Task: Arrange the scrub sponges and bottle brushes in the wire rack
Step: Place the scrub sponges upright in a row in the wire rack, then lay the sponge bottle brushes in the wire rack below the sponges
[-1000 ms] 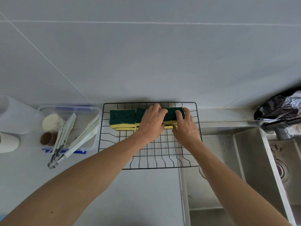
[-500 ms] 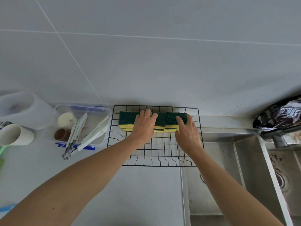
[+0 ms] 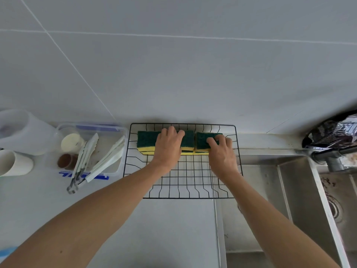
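My forearms reach up from the bottom of the frame over the pale bench (image 3: 170, 233). At centre stands the black wire rack (image 3: 183, 182), its right part over the steel sink (image 3: 270, 200). My left hand (image 3: 167, 149) lies flat, fingers straight and together, pressing on the left scrub sponges (image 3: 147, 141). Just right of it, my right hand (image 3: 221, 151) curls its fingers over the top of the right scrub sponge (image 3: 202, 140), gripping it. The sponges stand in a row along the rack's far edge, green side up. At mid left a clear container (image 3: 116, 132) holds white tongs (image 3: 85, 157); a white cup (image 3: 13, 163) lies further left.
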